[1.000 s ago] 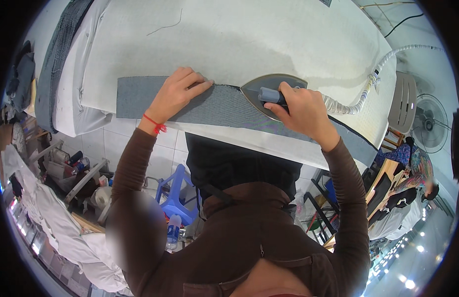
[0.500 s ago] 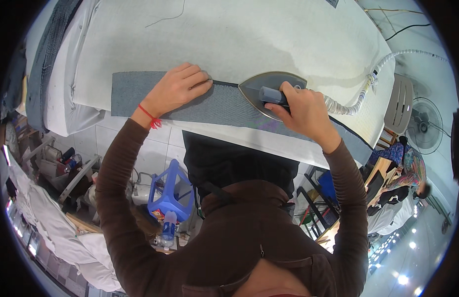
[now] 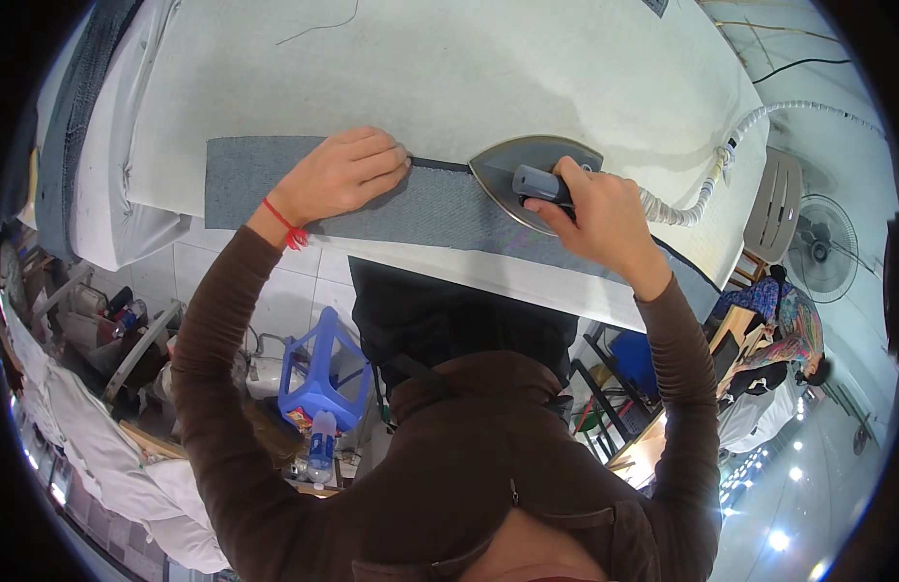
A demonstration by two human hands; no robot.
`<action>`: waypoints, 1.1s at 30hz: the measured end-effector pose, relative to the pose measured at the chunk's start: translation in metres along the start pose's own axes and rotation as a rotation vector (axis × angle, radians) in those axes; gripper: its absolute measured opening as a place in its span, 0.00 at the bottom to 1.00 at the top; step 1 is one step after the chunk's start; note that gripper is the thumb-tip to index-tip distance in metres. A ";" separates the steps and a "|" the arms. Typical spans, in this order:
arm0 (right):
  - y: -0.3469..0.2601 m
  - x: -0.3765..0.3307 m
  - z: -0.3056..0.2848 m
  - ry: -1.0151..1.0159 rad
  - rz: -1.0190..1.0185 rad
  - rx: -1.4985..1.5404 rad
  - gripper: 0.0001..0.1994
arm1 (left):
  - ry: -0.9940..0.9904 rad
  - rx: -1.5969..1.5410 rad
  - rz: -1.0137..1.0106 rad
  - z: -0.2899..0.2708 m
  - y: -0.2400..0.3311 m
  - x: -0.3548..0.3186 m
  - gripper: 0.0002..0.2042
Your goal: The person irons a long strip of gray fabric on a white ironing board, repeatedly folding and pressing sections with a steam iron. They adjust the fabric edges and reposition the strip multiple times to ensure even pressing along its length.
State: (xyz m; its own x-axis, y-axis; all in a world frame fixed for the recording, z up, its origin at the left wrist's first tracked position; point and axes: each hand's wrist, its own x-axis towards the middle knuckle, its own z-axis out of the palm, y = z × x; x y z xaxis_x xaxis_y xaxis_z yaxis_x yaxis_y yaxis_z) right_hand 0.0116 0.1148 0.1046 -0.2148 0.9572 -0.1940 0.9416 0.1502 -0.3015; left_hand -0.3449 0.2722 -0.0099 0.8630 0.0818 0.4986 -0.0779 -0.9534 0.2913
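A long blue-grey fabric strip (image 3: 430, 209) lies along the near edge of the white padded ironing table (image 3: 391, 92), with a dark folded band on its far edge. My left hand (image 3: 347, 175) rests on the strip's left part, its fingers closed together at that far edge; the fingertips are partly hidden. To the right, my right hand (image 3: 604, 213) is wrapped round the handle of an iron (image 3: 537, 155). The iron sits flat across the strip, its pointed tip toward my left hand and touching the dark band.
A wrapped hose (image 3: 697, 209) runs from the iron toward the right wall. Loose thread (image 3: 323, 29) lies at the back of the table. Dark fabric (image 3: 76, 145) hangs at the left end. Below are a blue plastic stool (image 3: 323, 373) and a bottle (image 3: 321, 446). Another person (image 3: 803, 335) is at far right, near a fan (image 3: 820, 242).
The iron has slid slightly right along the strip, in my right hand. My left hand stays at the strip's far edge. The whole view has shifted a little.
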 end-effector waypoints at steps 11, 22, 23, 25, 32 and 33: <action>-0.015 0.016 0.002 0.011 -0.026 -0.010 0.27 | 0.011 0.022 0.007 -0.003 -0.001 0.003 0.13; -0.013 0.013 0.004 0.060 -0.079 -0.030 0.30 | 0.003 -0.013 -0.034 -0.004 0.001 0.006 0.15; -0.016 0.018 0.005 0.095 -0.109 -0.038 0.30 | 0.002 -0.005 -0.046 -0.005 0.003 0.007 0.16; -0.021 0.019 0.009 0.069 -0.113 -0.069 0.29 | -0.026 0.004 -0.091 -0.007 0.005 0.007 0.16; -0.018 0.009 0.009 0.034 -0.067 -0.055 0.30 | -0.127 0.023 -0.305 -0.024 0.005 0.008 0.18; -0.019 0.010 0.008 0.012 -0.056 -0.054 0.30 | -0.136 0.041 -0.296 -0.027 0.003 0.008 0.17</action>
State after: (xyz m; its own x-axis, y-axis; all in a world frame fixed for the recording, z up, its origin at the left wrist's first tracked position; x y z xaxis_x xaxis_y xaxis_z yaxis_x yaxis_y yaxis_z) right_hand -0.0104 0.1198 0.1008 -0.2652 0.9496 -0.1672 0.9408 0.2169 -0.2606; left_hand -0.3518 0.2778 0.0176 0.9041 0.3202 0.2829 0.2040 -0.9052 0.3727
